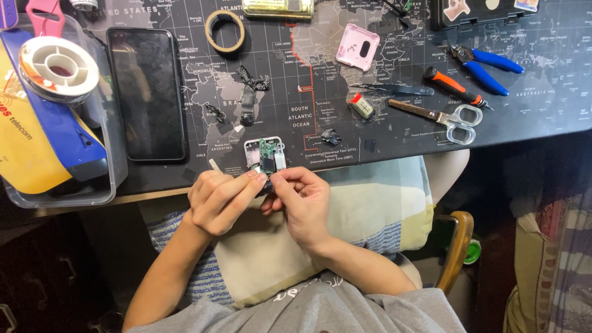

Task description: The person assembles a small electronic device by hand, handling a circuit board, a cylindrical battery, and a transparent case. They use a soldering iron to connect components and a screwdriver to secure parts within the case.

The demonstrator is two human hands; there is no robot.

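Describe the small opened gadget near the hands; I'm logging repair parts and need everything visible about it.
The small opened device is a white, rounded-square plastic shell with its cover off, exposing a green circuit board and dark components. It lies flat on the map-printed desk mat near the front edge. The left hand and right hand pinch something dark at its lower edge.

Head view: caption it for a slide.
Both hands, left hand and right hand, pinch a small opened device over a world-map mat.

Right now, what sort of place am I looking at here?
Probably a home hobby desk used for small electronics repair. Both hands hold an opened white gadget with a bare circuit board, over a world-map desk mat, with blue pliers, scissors and a screwdriver nearby.
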